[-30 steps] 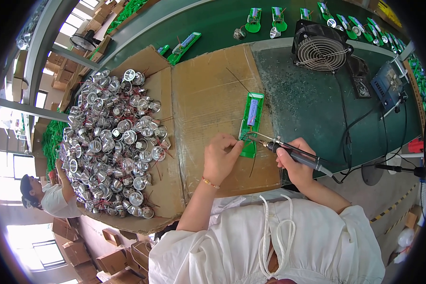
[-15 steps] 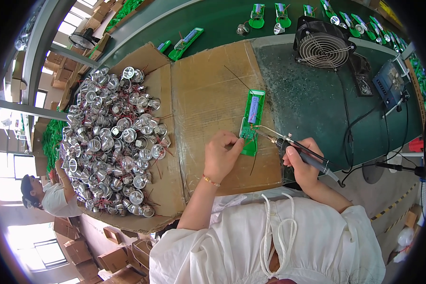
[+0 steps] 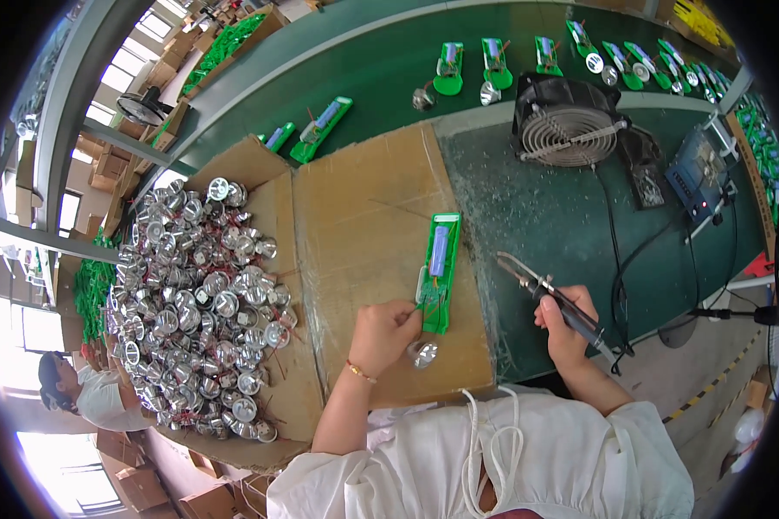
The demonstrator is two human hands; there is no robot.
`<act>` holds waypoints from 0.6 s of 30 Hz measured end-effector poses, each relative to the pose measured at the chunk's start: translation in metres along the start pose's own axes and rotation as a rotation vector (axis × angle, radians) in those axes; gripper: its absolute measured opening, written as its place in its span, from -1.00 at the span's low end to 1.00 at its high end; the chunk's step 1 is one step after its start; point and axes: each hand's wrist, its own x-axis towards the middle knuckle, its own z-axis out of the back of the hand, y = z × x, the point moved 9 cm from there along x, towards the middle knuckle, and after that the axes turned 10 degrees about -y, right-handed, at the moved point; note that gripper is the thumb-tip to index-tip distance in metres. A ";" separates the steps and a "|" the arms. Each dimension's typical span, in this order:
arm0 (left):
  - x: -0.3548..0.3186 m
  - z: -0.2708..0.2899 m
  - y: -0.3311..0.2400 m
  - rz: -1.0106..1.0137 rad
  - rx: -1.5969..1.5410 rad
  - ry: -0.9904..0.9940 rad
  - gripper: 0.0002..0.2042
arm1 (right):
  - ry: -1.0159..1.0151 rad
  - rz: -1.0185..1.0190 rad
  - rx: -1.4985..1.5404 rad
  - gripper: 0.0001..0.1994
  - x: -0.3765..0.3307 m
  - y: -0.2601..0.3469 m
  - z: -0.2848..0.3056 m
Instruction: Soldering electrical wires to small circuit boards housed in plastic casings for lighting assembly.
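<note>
A green plastic lamp housing lies on the cardboard sheet, with a purple battery cell and wires inside. At its lower left edge is my left hand, thumb and fingers pinched together; what lies between the fingertips is too small to make out. Just below those fingertips rests a shiny lamp reflector. My right hand grips a soldering iron with a thin bent feed tube. The iron's tip is apart from the housing, over the green mat to its right.
Left of the cardboard sheet, a carton holds a heap of silvery reflectors. A black fan and a blue soldering station stand at the back right. Several green housings line the far belt. Another person is far left.
The soldering iron has moved right, away from the housing. My left hand has shifted slightly left and down, and a reflector now shows below it. The whole view has shifted a little.
</note>
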 end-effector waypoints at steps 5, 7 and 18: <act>0.120 0.010 -0.026 -0.123 0.064 -0.143 -0.80 | 0.003 -0.040 -0.026 -0.85 0.004 -0.011 0.002; 0.189 0.023 -0.021 -0.168 0.067 -0.298 -0.76 | 0.028 -0.046 -0.051 -0.86 0.002 -0.011 -0.003; 0.302 0.087 0.086 0.026 0.601 -0.232 -0.41 | 0.062 -0.081 -0.019 -0.81 0.000 -0.014 -0.002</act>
